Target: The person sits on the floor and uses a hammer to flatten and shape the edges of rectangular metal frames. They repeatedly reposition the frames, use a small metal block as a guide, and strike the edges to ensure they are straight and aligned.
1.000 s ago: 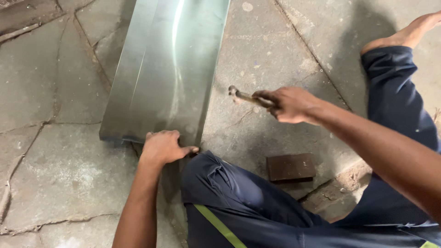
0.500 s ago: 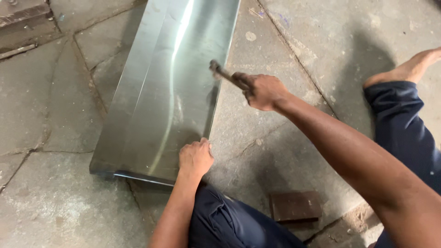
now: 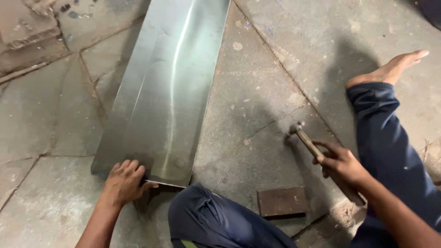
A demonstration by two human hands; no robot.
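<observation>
Nearest, the person's knee in dark blue trousers (image 3: 216,220) pokes up between the arms. Just to its right a small flat dark brown rectangular block (image 3: 281,201) lies on the cracked grey stone floor (image 3: 257,105). The left hand (image 3: 125,181) rests on the near edge of the long shiny sheet of grey metal (image 3: 167,87), fingers curled together over the corner and pressing it down. The right hand (image 3: 342,163) is clenched around the wooden handle of a small hammer (image 3: 305,140), whose metal head hovers over the floor, well apart from the sheet and to its right. Farther off, the sheet stretches away along the floor with a soft crease running down its length. At the right, the other trouser leg ends in a bare foot (image 3: 390,69) resting on the stone.
</observation>
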